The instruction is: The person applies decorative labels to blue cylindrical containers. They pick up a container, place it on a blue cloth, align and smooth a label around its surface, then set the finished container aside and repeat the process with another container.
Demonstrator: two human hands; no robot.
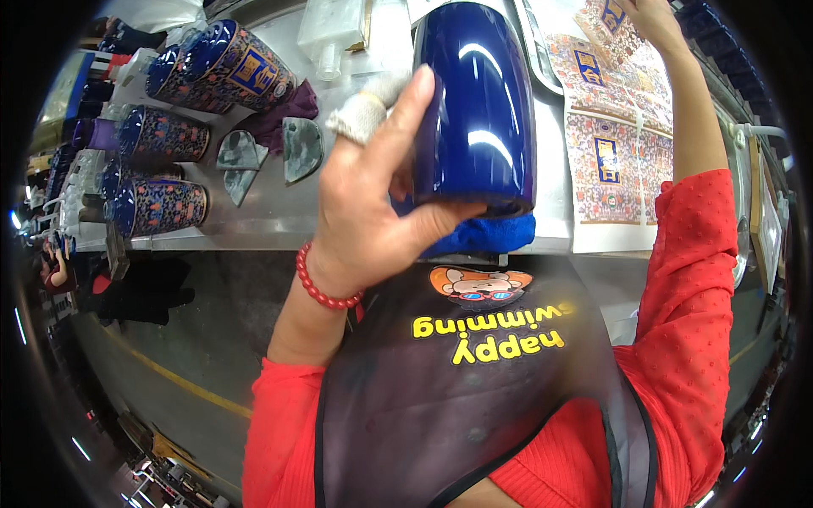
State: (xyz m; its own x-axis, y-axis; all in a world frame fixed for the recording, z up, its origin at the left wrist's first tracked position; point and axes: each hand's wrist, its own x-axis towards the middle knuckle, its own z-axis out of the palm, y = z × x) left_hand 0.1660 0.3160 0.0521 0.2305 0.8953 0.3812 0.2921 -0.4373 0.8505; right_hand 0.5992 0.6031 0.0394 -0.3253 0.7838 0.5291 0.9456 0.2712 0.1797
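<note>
A glossy dark blue ceramic jar [476, 102] lies tilted in front of me. My left hand [364, 199] grips its left side and lower end, thumb along the bottom rim and fingers behind the body. White cloth [362, 114] is wrapped around one of those fingers. At the upper right, my right hand [656, 24] reaches over patterned decal sheets [611, 144] with blue label panels. Its fingers look pinched on the corner of a tilted decal sheet [608, 38]; the picture's edge partly cuts them off. A blue cloth [483, 235] sits beneath the jar's near end.
Several decorated blue jars [165, 134] stand at the left of the metal table [284, 212]. Green-grey curved scraper pieces [302, 149] lie beside a purple cloth [279, 114]. A clear plastic bottle [333, 34] is at the back. A tray edge [535, 42] runs behind the jar.
</note>
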